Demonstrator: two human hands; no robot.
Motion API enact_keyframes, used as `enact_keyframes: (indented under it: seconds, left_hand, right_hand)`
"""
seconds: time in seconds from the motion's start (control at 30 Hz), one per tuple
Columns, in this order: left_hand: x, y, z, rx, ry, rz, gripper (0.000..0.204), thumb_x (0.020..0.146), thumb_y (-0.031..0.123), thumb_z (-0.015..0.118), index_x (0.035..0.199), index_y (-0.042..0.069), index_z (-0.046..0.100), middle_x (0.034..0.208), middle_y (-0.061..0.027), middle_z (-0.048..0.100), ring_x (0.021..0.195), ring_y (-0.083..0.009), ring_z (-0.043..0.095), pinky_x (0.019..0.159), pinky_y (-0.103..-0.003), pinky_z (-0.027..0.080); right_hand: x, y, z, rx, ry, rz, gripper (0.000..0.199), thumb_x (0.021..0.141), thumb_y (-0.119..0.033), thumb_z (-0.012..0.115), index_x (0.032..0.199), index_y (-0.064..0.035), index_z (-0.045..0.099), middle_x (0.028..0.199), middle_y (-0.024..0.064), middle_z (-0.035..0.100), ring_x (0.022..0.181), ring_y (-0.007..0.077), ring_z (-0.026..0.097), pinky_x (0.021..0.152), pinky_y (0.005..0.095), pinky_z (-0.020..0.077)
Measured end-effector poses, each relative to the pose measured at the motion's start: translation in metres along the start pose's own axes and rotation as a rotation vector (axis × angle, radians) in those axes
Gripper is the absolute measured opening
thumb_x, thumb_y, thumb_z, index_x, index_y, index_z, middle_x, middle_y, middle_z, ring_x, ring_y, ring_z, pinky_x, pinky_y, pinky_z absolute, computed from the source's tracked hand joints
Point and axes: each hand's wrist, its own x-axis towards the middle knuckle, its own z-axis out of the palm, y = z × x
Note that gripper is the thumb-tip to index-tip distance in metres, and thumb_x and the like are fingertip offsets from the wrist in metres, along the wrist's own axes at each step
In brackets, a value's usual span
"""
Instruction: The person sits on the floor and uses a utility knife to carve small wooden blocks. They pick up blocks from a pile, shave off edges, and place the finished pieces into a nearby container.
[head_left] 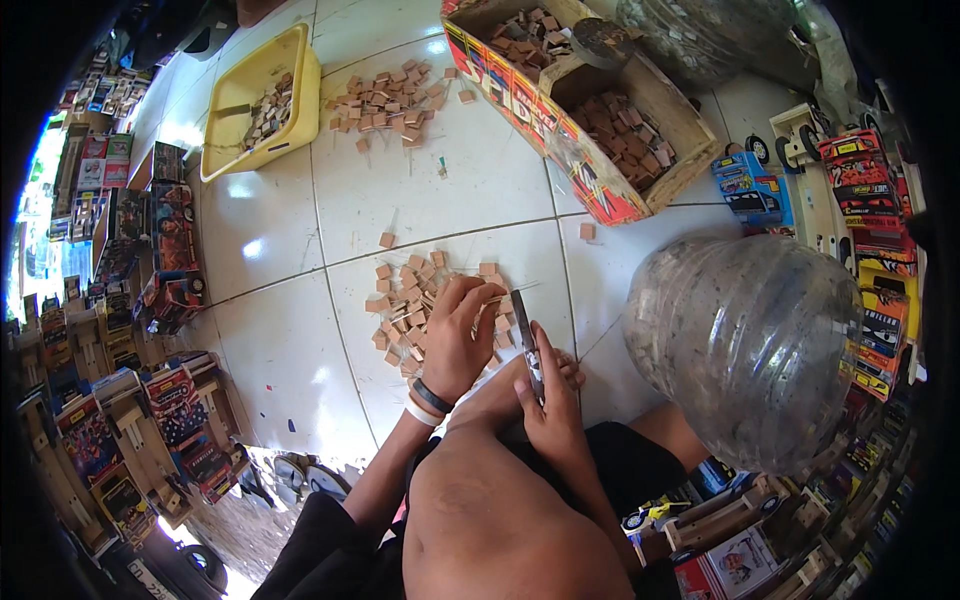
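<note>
My left hand [463, 338], with a dark band and a white band at the wrist, is closed with the fingertips pinched on a thin pale stick [518, 289]. Whether a block is joined to the stick inside the fingers is hidden. My right hand [553, 400] grips a narrow dark-bladed knife [524, 325], its blade upright beside the left fingertips and close to the stick. Under and around my left hand lies a pile of small brown square blocks [407, 310], several with thin sticks poking out. My bare knee is raised below both hands.
A yellow basin [307, 110] with blocks stands far left, near another block pile [385, 98]. A printed wooden box [560, 130] holds more blocks. A large clear plastic jar [745, 350] is at right. Toy trucks [175, 410] line the left; more toy trucks [880, 320] line the right.
</note>
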Motion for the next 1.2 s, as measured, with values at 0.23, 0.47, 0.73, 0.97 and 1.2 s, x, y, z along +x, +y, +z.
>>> enact_keyframes:
  seconds: [0.23,0.47,0.73,0.97,1.2]
  left_hand:
    - [0.002,0.003,-0.002,0.014,0.001,0.030,0.020,0.090,-0.005,0.072,0.108,0.002,0.075,0.106,-0.0151,0.069,0.098,-0.0352,0.068,0.084,-0.042,0.055]
    - [0.000,0.002,0.000,0.082,0.020,0.068,0.023,0.089,-0.006,0.071,0.110,0.003,0.074,0.108,-0.0148,0.068,0.100,-0.0361,0.067,0.084,-0.044,0.055]
    - [-0.005,-0.015,0.006,-0.626,0.062,-0.195,0.017,0.095,-0.004,0.074,0.112,0.000,0.076,0.108,-0.0087,0.071,0.098,-0.0183,0.067,0.085,-0.031,0.054]
    - [-0.002,-0.004,-0.001,-0.276,0.114,-0.139,0.016,0.095,-0.004,0.074,0.109,0.000,0.080,0.102,-0.0082,0.072,0.090,-0.0169,0.067,0.077,-0.029,0.054]
    - [0.009,-0.005,0.002,-0.318,0.121,-0.173,0.013,0.096,0.000,0.075,0.109,-0.002,0.077,0.096,-0.0101,0.075,0.084,-0.0187,0.074,0.076,-0.029,0.058]
  right_hand:
    - [0.004,-0.007,-0.003,0.036,-0.036,0.023,0.072,0.101,-0.007,0.059,0.167,-0.0046,0.031,0.157,0.0283,0.050,0.137,0.0478,0.054,0.116,0.0491,0.0411]
    - [0.003,-0.013,-0.004,0.116,-0.063,0.055,0.074,0.100,-0.006,0.060,0.167,-0.0021,0.030,0.152,0.0318,0.052,0.134,0.0493,0.054,0.119,0.0492,0.0367]
    - [0.006,-0.011,-0.008,0.382,-0.176,0.082,0.077,0.099,-0.006,0.062,0.168,-0.0012,0.027,0.161,0.0303,0.042,0.141,0.0482,0.048,0.121,0.0517,0.0329]
    - [0.009,-0.017,0.015,-0.460,-0.005,0.160,0.099,0.088,0.000,0.071,0.172,-0.0296,0.028,0.118,0.0256,0.053,0.119,0.0491,0.055,0.108,0.0720,0.0311]
    - [0.009,-0.020,0.013,-0.310,0.040,0.131,0.095,0.090,0.004,0.067,0.171,-0.0282,0.031,0.117,0.0242,0.055,0.116,0.0451,0.056,0.103,0.0680,0.0333]
